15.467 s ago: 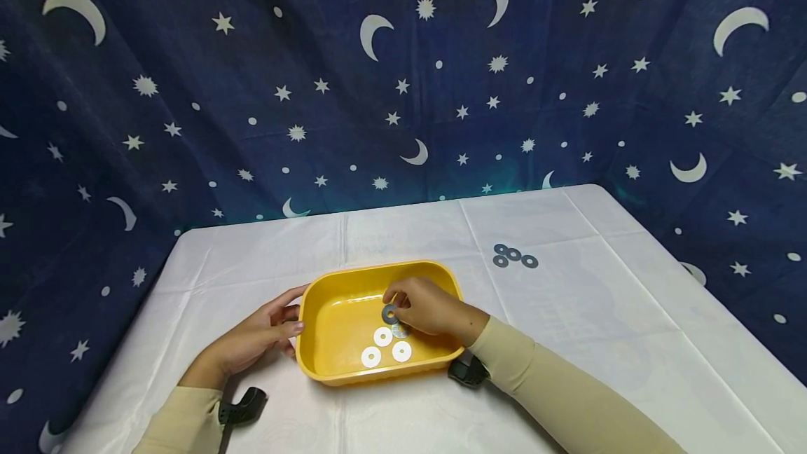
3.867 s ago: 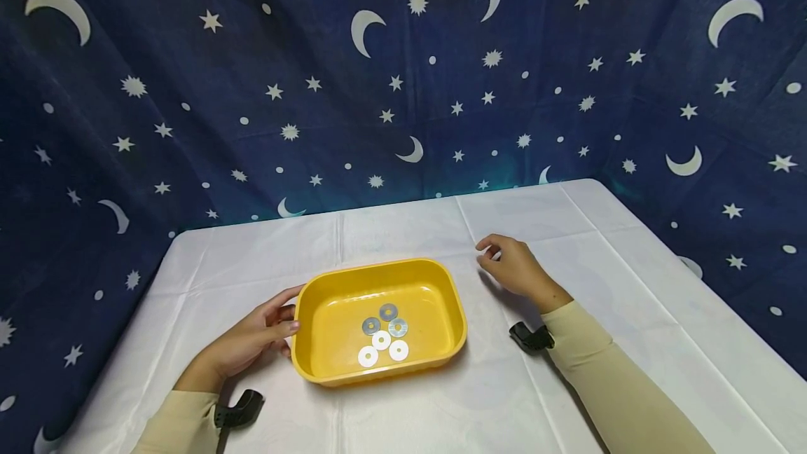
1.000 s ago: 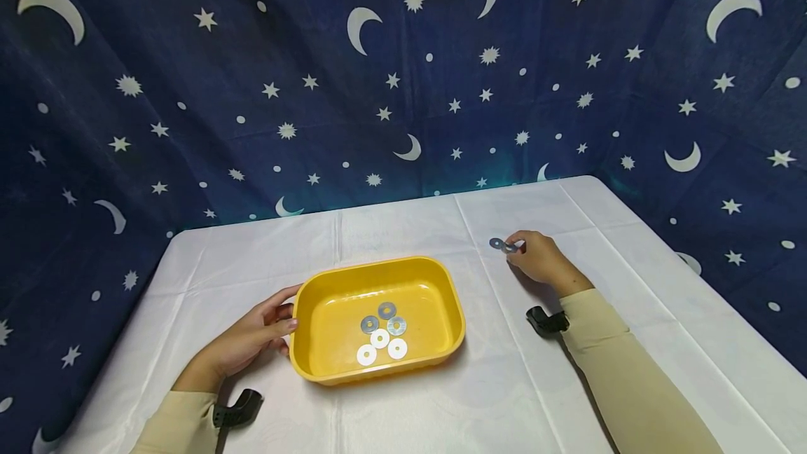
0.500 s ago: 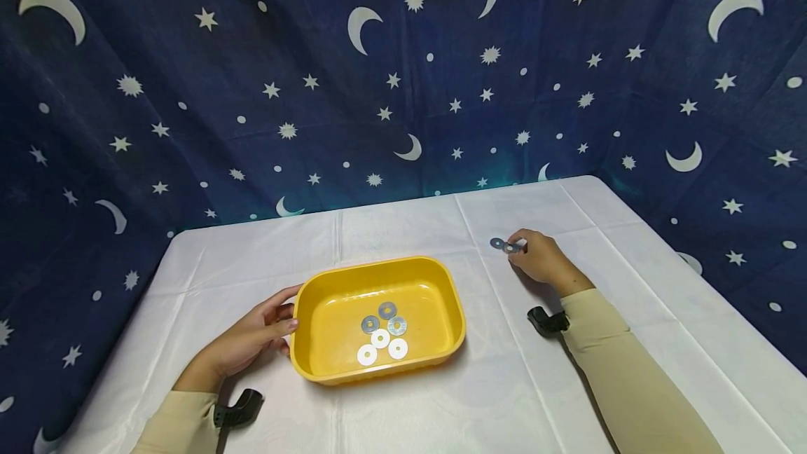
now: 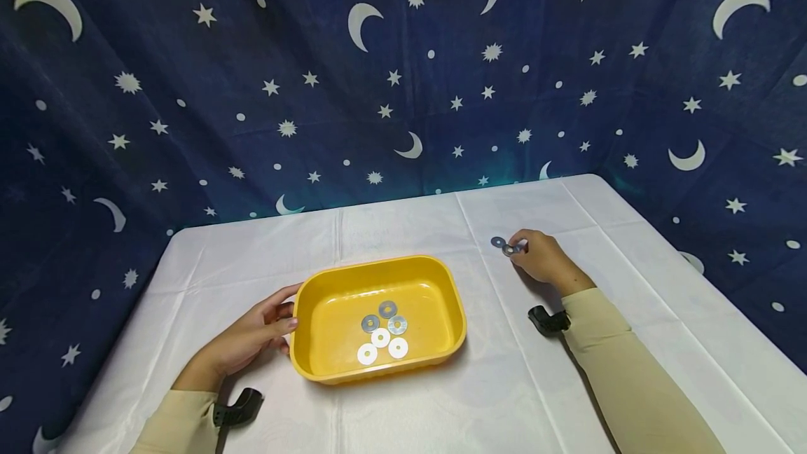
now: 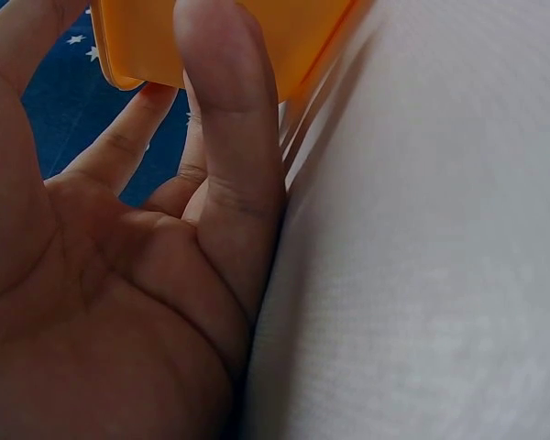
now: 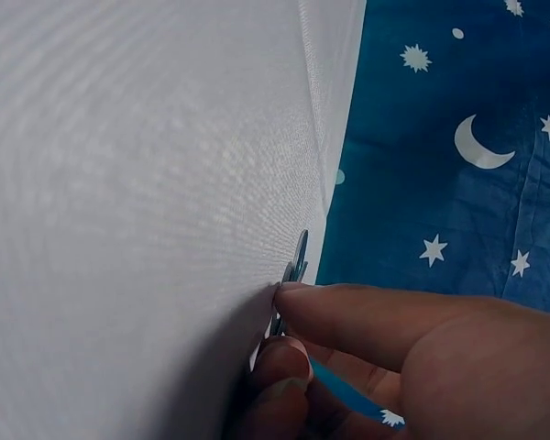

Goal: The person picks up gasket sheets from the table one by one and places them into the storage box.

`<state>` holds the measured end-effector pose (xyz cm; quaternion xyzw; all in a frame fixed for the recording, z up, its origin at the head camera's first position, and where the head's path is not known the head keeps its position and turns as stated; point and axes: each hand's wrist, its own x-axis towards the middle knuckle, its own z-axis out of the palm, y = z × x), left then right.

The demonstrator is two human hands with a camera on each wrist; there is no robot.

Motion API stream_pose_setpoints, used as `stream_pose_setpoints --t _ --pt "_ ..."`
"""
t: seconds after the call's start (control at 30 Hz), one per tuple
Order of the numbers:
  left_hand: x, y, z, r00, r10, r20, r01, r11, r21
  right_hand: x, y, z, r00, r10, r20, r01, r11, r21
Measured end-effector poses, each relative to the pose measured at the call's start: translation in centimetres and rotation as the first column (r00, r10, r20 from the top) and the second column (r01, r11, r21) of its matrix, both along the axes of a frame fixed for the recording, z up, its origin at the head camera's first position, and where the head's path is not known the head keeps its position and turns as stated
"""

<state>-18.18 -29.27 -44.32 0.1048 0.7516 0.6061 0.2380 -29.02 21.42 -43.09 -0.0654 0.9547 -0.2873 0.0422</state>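
Note:
A yellow plastic tray (image 5: 441, 342) stands on the white-covered table. Several flat metal washers (image 5: 370, 324) lie on its floor, toward the near side. At the tray's left end my left hand (image 5: 252, 338) touches the wall with fingertips and thumb; in the left wrist view its palm is spread, fingers fairly straight. Right of the tray, low at the tabletop, my right hand (image 5: 541, 258) pinches a washer (image 7: 277, 323) at its edge between thumb and fingertips, which partly cover it. Beside the fingertips another washer (image 5: 498, 242) lies flat on the cloth, close to overlapping ones.
A white cloth (image 5: 403, 226) with fold lines covers the table. Behind and at both sides hangs a dark blue curtain (image 5: 328, 153) with moons and stars. A black wrist strap (image 5: 238, 408) sits at the left wrist, another strap (image 5: 548, 321) at the right.
Earlier, my right hand set a washer in the tray, then moved right to the loose washers. In the last second the washers at its fingertips shifted slightly; the left hand stayed put.

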Motion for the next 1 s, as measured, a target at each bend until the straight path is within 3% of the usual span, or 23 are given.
stream_pose_setpoints --t 0.5,0.7,1.0 --pt "0.10 0.02 -0.09 1.000 0.004 0.009 -0.004 1.000 -0.001 0.11 -0.07 0.03 0.999 -0.030 -0.015 0.029 0.999 -0.025" --pt "0.03 0.02 -0.08 1.000 0.006 0.001 -0.006 1.000 -0.005 0.19 -0.03 0.04 0.995 -0.056 -0.078 0.052 0.997 -0.062" --pt "0.02 -0.02 -0.05 1.000 0.009 0.001 -0.009 1.000 -0.014 0.13 0.20 -0.04 0.979 -0.078 -0.187 0.073 0.997 -0.032"
